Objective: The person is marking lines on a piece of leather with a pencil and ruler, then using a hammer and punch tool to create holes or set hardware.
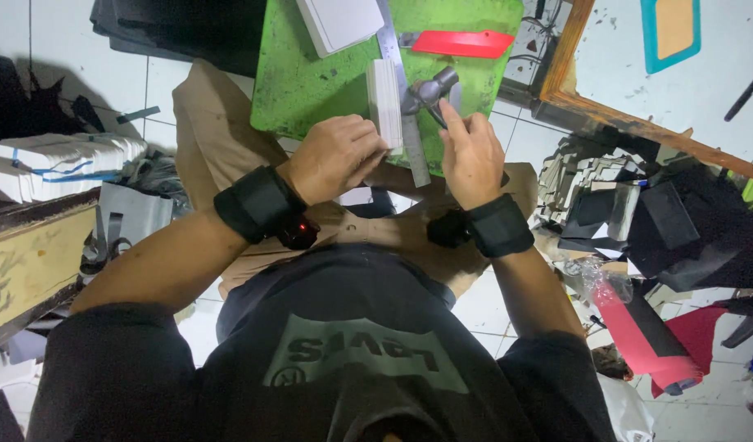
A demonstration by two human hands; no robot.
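Nearest me, centre frame, my left hand (335,157) is curled shut on the white card stack (384,102) – light, stiff, best gripped by its edges. My right hand (472,155) presses mostly closed beside the metal ruler (405,123); beyond, the green mat (311,74).

A scuffed green cutting mat (303,82) carries a white card stack (384,102) and a red strip (462,42).
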